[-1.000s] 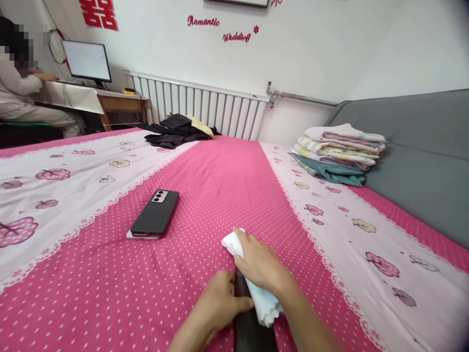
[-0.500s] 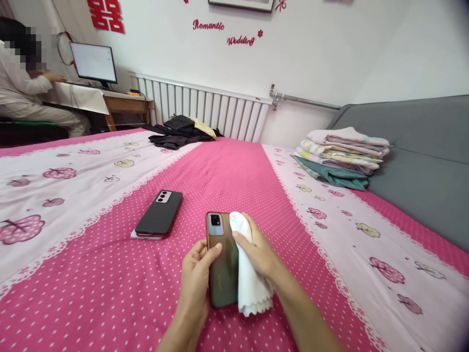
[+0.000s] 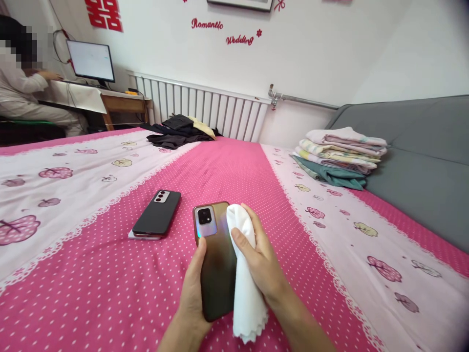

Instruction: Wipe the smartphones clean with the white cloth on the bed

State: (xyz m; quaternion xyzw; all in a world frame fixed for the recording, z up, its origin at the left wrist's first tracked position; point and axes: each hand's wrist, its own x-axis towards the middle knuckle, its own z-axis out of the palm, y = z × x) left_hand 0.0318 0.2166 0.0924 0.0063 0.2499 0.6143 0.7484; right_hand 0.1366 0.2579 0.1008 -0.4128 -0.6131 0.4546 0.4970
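Here I am with my left hand [image 3: 194, 288] wrapped along one long side of the phone [image 3: 218, 274], thumb lying by the camera [image 3: 205, 218]. Over on the other side, my right hand [image 3: 262, 254] pinches a white cloth [image 3: 249, 293] against the opposite edge, thumb on top, a scalloped hem hanging below. The phone sits between my hands, back up, top tilted away, over the pink bed [image 3: 227, 171]; whether its lower end touches the cover I can't quite tell, with my wrists so near.

The risk, as I judge it: my left grip is all at one side, so a hard push from the cloth could twist the phone loose. The cloth could also bunch under my thumb and slip off the edge. A drop would probably land soft.

Just beyond, to the left, a second phone [image 3: 157, 215] lies back up on something pale [image 3: 134, 235], well apart from my hands. Farther out, folded linen [image 3: 340, 151] and a dark clothes heap [image 3: 179, 132].

Now the writing! No brand reads on either phone. High on the wall [image 3: 315, 49], in red: "Romantic" [image 3: 207, 24] and "Wedding" [image 3: 240, 40]. The monitor's [image 3: 91, 61] text is too small.
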